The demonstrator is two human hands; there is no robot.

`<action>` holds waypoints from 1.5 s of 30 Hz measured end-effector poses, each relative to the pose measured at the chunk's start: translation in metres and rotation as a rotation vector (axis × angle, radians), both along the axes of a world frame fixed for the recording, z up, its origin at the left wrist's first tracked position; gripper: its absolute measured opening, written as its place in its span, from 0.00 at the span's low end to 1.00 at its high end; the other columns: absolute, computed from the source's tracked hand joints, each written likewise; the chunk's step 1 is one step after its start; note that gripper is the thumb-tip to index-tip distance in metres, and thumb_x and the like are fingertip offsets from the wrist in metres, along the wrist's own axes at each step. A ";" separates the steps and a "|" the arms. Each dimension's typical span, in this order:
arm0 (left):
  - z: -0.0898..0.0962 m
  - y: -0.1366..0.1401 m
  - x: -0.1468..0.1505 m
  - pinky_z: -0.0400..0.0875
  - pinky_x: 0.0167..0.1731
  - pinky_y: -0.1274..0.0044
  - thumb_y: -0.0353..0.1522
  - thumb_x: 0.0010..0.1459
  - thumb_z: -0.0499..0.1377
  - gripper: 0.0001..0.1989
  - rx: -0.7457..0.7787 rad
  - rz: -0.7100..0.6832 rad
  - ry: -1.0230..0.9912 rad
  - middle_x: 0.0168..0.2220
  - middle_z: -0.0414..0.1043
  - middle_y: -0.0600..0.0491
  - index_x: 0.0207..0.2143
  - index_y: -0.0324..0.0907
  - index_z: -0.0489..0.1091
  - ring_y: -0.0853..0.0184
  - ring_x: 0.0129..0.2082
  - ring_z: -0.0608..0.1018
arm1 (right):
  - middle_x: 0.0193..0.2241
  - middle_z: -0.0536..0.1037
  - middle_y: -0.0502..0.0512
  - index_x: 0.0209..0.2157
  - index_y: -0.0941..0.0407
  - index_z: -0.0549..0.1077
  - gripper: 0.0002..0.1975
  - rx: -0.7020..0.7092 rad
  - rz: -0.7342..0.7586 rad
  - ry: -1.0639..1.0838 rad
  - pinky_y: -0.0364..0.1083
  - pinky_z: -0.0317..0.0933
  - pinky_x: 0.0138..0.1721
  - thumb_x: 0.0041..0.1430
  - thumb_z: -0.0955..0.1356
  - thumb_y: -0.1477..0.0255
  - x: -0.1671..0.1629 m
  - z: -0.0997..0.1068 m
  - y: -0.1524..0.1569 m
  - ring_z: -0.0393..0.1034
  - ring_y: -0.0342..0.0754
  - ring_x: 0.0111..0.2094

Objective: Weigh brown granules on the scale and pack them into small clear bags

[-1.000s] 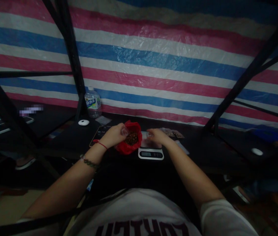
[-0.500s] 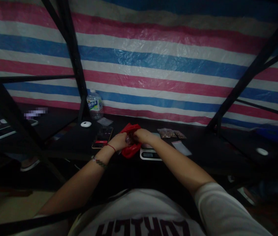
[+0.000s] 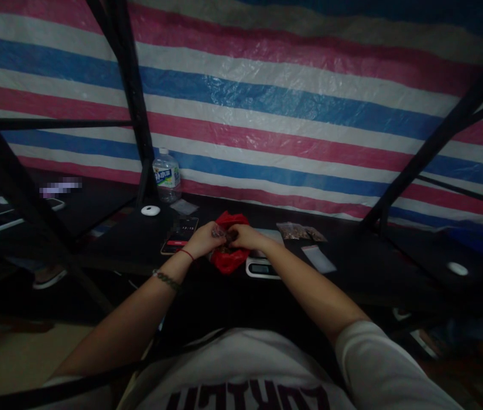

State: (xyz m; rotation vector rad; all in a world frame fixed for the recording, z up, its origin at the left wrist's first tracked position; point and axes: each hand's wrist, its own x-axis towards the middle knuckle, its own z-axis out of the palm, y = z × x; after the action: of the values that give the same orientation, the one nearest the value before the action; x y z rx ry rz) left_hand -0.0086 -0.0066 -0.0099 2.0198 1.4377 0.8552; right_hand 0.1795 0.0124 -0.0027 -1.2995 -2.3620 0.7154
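Observation:
An open red plastic bag [image 3: 230, 263] stands at the front edge of the black table, with brownish bits inside. Over its mouth my left hand [image 3: 205, 240] is closed on a small clear plastic bag [image 3: 219, 232]. My right hand [image 3: 244, 237] reaches in from the other side, its fingers pinched together among the dark bits beside the clear bag. What exactly those fingers grip is too dim to tell. Right of the red bag, partly under my right wrist, lies a white digital scale [image 3: 262, 269] with a small display.
A phone [image 3: 180, 234] lies left of the red bag. Behind it are a plastic bottle [image 3: 166, 177], a flat clear bag [image 3: 185, 207] and a white rounded object [image 3: 150, 210]. To the right lie filled small bags [image 3: 294, 231] and a flat bag [image 3: 318, 259]. Black metal posts [image 3: 132, 97] frame the table.
The small clear bag has come up out of the red bag's mouth in my left hand. My right fingers have moved slightly toward it. The view has shifted a little.

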 end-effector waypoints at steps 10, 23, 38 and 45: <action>0.000 0.003 -0.001 0.69 0.35 0.73 0.39 0.46 0.62 0.15 0.083 -0.155 -0.214 0.33 0.71 0.53 0.34 0.41 0.67 0.65 0.33 0.73 | 0.33 0.77 0.51 0.36 0.59 0.73 0.15 0.003 -0.035 0.175 0.42 0.63 0.34 0.42 0.72 0.78 -0.005 -0.009 -0.004 0.70 0.44 0.31; 0.006 -0.002 0.001 0.69 0.35 0.72 0.38 0.46 0.62 0.14 0.057 -0.120 -0.276 0.36 0.75 0.50 0.33 0.41 0.65 0.65 0.33 0.75 | 0.40 0.76 0.53 0.43 0.57 0.71 0.22 0.064 -0.142 0.322 0.47 0.63 0.45 0.42 0.72 0.78 0.003 -0.008 -0.009 0.71 0.47 0.40; -0.001 0.003 0.001 0.68 0.34 0.74 0.40 0.45 0.63 0.13 0.121 -0.024 -0.190 0.31 0.73 0.54 0.30 0.42 0.66 0.65 0.33 0.75 | 0.50 0.74 0.60 0.52 0.57 0.70 0.25 0.198 -0.005 0.210 0.49 0.60 0.53 0.51 0.68 0.78 -0.003 -0.009 -0.018 0.70 0.50 0.50; -0.002 0.006 0.001 0.68 0.34 0.74 0.42 0.46 0.62 0.15 0.143 -0.025 -0.283 0.33 0.73 0.52 0.31 0.41 0.65 0.66 0.32 0.74 | 0.59 0.65 0.61 0.61 0.56 0.59 0.32 0.204 -0.063 0.242 0.52 0.52 0.60 0.53 0.66 0.79 -0.003 -0.006 -0.022 0.61 0.50 0.58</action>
State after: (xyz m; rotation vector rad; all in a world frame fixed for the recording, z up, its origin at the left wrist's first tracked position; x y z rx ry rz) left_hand -0.0075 -0.0010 -0.0116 1.9188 1.2208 1.2086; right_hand 0.1765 -0.0094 -0.0082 -1.1279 -2.1283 0.5616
